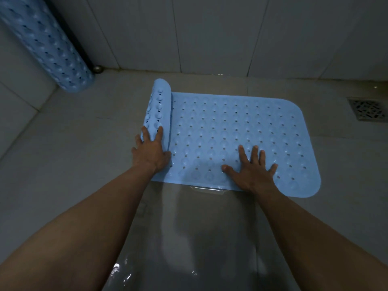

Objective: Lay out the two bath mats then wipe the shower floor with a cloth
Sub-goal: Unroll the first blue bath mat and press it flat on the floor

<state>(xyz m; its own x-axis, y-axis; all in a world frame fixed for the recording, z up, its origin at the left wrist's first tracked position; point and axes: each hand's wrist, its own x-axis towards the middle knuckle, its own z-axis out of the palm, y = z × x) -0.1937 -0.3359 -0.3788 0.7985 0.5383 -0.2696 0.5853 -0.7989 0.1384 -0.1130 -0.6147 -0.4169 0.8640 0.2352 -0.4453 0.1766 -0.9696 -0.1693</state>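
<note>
Now I am watching the left hand (150,151) resting, fingers spread, on the rolled end of the light blue perforated rubber bath mat (231,127). The right hand (254,171) is pressing flat, fingers splayed, on its unrolled part, which is lying on the wet grey tiled shower floor (84,154). A second rolled blue mat (48,45) is leaning in the far left corner.

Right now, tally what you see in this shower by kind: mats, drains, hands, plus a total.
Blue bath mats: 2, the half-unrolled mat and the rolled mat leaning in the corner.
Drain grate: 1.
Hands: 2, left hand and right hand.
Total: 5.
</note>
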